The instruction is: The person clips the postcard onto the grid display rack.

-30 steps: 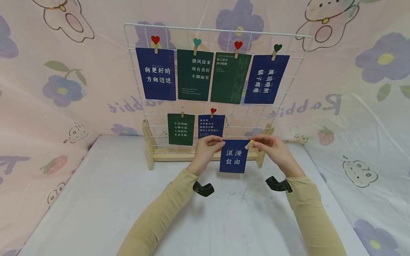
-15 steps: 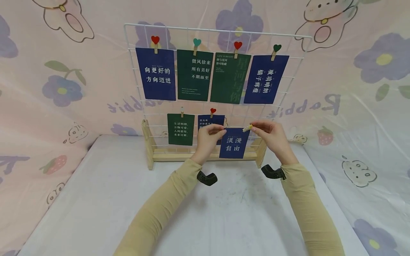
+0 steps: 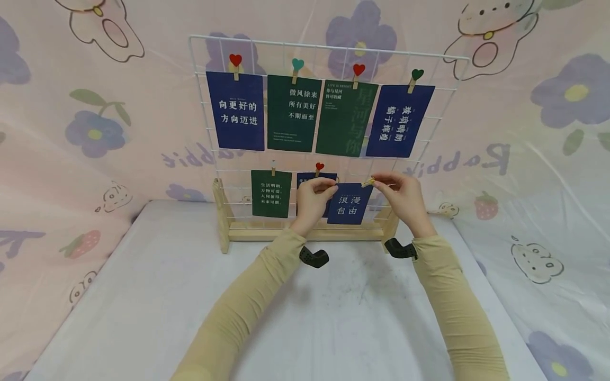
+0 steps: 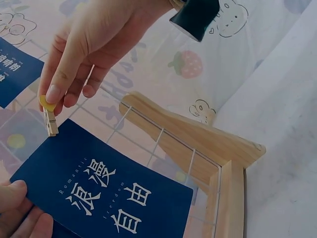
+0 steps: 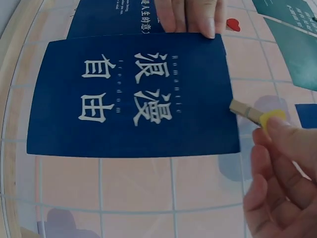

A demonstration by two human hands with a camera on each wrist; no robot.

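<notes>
A dark blue card (image 3: pixel 350 210) with white lettering is held up against the lower right part of the white wire grid (image 3: pixel 329 47). My left hand (image 3: pixel 312 203) pinches this card by its left edge, near the top. Between thumb and finger, my right hand (image 3: pixel 404 201) pinches a small wooden clothespin (image 5: pixel 247 112) with a yellow top. The clothespin's tip meets the card's top edge, as both wrist views show. Behind my left hand hangs another blue card (image 3: pixel 305 178), partly hidden, under a red heart clothespin (image 3: pixel 319 166).
Four-sided cards hang in an upper row from heart clothespins, among them a blue card (image 3: pixel 236 111) and a green card (image 3: pixel 294 114). A smaller green card (image 3: pixel 270 194) hangs lower left. The grid stands in a wooden base (image 3: pixel 305 234) on a white-covered table (image 3: pixel 167 296).
Both hands have risen toward the grid, carrying the blue card and the clothespin up with them. My left hand now covers more of the blue card hanging behind it.
</notes>
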